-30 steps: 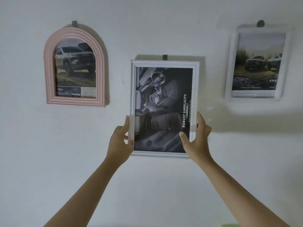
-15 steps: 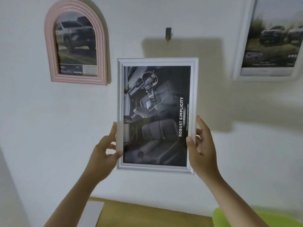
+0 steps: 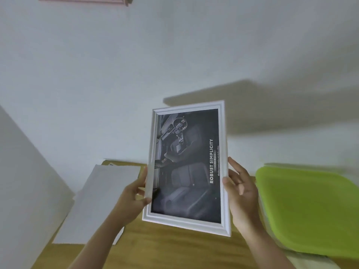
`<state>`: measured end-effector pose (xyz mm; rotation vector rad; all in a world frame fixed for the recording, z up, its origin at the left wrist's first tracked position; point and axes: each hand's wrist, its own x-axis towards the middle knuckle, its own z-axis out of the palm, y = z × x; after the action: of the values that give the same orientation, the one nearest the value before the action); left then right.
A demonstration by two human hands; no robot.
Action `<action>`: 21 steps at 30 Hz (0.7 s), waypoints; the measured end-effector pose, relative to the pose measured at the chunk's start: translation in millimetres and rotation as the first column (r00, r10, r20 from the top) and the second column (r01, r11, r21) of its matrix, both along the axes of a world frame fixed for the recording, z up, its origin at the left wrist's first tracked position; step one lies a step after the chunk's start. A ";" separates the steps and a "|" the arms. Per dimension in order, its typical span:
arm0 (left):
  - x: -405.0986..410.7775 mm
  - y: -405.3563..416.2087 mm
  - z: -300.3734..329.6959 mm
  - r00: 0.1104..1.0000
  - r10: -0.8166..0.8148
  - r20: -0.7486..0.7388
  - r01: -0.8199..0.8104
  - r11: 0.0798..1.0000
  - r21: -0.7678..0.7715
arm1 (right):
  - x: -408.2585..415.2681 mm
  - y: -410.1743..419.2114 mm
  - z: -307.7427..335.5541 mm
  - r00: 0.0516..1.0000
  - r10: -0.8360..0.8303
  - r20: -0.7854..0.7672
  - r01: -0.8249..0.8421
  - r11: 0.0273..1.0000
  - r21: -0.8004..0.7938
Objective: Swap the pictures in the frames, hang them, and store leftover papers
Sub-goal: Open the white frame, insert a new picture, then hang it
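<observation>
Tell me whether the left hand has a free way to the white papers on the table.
Probably yes, once it lets go. The left hand grips the white frame's left edge, and the papers lie right beside and below it on the table, with nothing between.

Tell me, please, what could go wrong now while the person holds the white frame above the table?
1. The left hand and right hand hold the white frame only by its side edges near the bottom, so it might tip or slip.
2. The stack of white papers lies close on the left; setting the frame down there could crease or push them.
3. The green lid crowds the right side of the wooden table, leaving little room.
</observation>
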<state>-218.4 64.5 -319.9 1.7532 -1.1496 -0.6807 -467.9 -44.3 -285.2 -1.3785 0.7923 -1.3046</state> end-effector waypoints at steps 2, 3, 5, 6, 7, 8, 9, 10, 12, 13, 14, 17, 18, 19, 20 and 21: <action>2.4 5.0 -9.1 0.999 -0.053 0.010 0.052 0.995 0.089 | 6.4 14.7 -4.3 0.998 -0.054 0.015 0.053 0.998 0.041; 2.9 6.2 -12.0 0.997 -0.075 0.017 0.072 0.989 0.128 | 9.8 21.9 -5.0 0.997 -0.072 0.009 0.072 0.996 0.055; 1.2 7.5 -12.9 0.995 -0.093 0.038 0.084 0.978 0.190 | 16.4 35.6 -4.2 0.995 -0.100 -0.017 0.101 0.993 0.054; -1.1 7.3 -10.3 0.996 -0.073 0.056 0.060 0.977 0.204 | 19.3 42.2 -3.1 0.993 -0.111 -0.033 0.112 0.992 0.050; -4.4 5.7 -5.7 0.996 -0.041 0.079 0.026 0.982 0.185 | 23.0 48.6 -1.2 0.991 -0.124 -0.052 0.126 0.991 0.039; -9.2 3.5 3.2 0.996 -0.008 0.090 -0.004 0.991 0.136 | 26.8 54.7 0.5 0.987 -0.142 -0.076 0.144 0.989 0.022; -14.8 0.6 14.5 0.997 0.015 0.073 -0.020 0.998 0.068 | 30.8 60.6 2.3 0.983 -0.158 -0.097 0.160 0.987 0.006; -22.1 -2.0 29.8 1.000 0.014 0.024 -0.014 1.000 -0.010 | 34.9 66.1 3.6 0.979 -0.173 -0.107 0.174 0.985 0.000; -36.7 -7.9 62.1 0.995 -0.066 -0.073 0.056 0.989 -0.135 | 43.0 75.8 4.9 0.976 -0.189 -0.106 0.191 0.982 0.009; -43.0 -10.8 77.0 0.989 -0.117 -0.091 0.101 0.980 -0.170 | 46.7 80.1 5.6 0.975 -0.196 -0.106 0.198 0.980 0.016; -48.7 -13.4 89.7 0.982 -0.166 -0.087 0.147 0.971 -0.187 | 50.3 83.8 5.8 0.973 -0.204 -0.112 0.207 0.978 0.021; -61.0 -22.4 113.6 0.969 -0.247 0.008 0.244 0.953 -0.178 | 59.8 93.3 8.6 0.969 -0.217 -0.121 0.219 0.976 0.007; -63.7 -24.9 117.4 0.967 -0.251 0.038 0.254 0.951 -0.174 | 62.3 95.8 9.9 0.968 -0.219 -0.125 0.219 0.976 -0.010; -65.3 -26.8 119.4 0.968 -0.245 0.061 0.252 0.951 -0.177 | 64.4 98.5 11.8 0.968 -0.216 -0.127 0.215 0.976 -0.023; -66.2 -27.3 121.3 0.971 -0.229 0.071 0.238 0.953 -0.186 | 65.9 101.1 14.1 0.969 -0.213 -0.126 0.210 0.977 -0.034; -66.0 -27.3 122.4 0.976 -0.205 0.074 0.216 0.955 -0.203 | 66.9 103.5 16.7 0.972 -0.203 -0.120 0.199 0.979 -0.042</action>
<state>-284.4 37.2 -197.5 1.4918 -1.4056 -0.6173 -401.0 59.2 -268.5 -1.4431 1.0229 -1.4008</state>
